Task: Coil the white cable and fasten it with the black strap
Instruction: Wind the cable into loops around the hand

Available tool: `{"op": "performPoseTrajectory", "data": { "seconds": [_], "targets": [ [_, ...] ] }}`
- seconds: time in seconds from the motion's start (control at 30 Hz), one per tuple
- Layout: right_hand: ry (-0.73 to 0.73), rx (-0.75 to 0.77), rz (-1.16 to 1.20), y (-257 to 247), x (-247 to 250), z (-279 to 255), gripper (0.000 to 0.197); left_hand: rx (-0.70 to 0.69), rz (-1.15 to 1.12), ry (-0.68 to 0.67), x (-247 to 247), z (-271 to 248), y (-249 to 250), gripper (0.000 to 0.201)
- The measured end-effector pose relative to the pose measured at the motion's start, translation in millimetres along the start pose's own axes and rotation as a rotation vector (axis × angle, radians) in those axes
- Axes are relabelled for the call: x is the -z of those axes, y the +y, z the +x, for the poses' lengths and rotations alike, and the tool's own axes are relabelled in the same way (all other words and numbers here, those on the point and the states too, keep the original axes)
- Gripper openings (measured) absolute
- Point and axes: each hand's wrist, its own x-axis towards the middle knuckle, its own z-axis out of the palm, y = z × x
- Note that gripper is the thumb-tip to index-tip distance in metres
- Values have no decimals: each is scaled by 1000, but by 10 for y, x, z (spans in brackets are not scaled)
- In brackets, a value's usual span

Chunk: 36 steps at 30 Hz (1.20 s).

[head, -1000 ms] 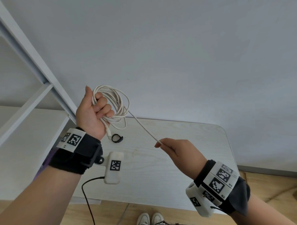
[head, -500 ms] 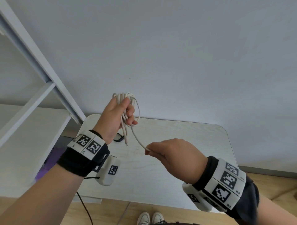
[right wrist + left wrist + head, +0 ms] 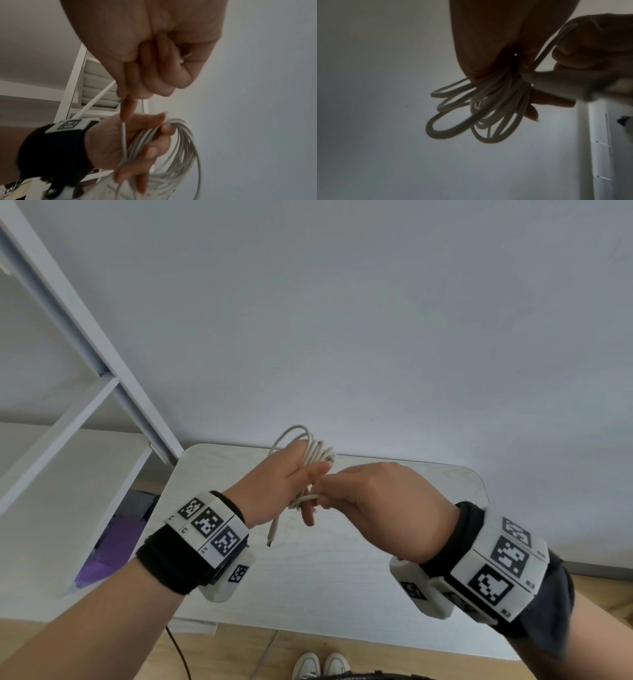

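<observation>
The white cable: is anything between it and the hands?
No. The left hand grips the white cable coil directly, and the right hand pinches its loose strand. Nothing visible is in between.

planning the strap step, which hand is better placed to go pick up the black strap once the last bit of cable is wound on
Probably the right hand. It only pinches the loose tail of the white cable, so it can let go. The left hand grips the whole coil and letting go would likely undo it. The strap is hidden now.

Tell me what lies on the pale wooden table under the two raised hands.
Only bare pale wooden table shows below the left hand and right hand. The hands and coiled white cable cover the rest; no black strap shows.
</observation>
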Motion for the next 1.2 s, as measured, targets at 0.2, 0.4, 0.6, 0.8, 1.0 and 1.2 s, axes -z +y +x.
{"op": "performPoseTrajectory", "data": {
  "seconds": [0.2, 0.4, 0.6, 0.8, 1.0, 1.2],
  "targets": [
    [21, -21, 17, 87, 96, 46, 30, 28, -138, -127, -74, -36, 78, 63],
    [46, -27, 38, 177, 82, 86, 38, 144, -207, -125, -107, -37, 110, 32],
    [52, -48, 110, 237, 90, 130, 32, 179, -274, -154, -76, -42, 111, 36],
    [131, -112, 204, 324, 85, 177, 12, 166, -267, -248, -40, -74, 196, 59],
    [121, -126, 383, 387, 70, 198, 16, 196, -243, -346, 60, -53, 293, 63],
    [108, -96, 403, 399, -58, 196, 28, 204, -213, -357, 173, -39, 399, 61]
  ]
}}
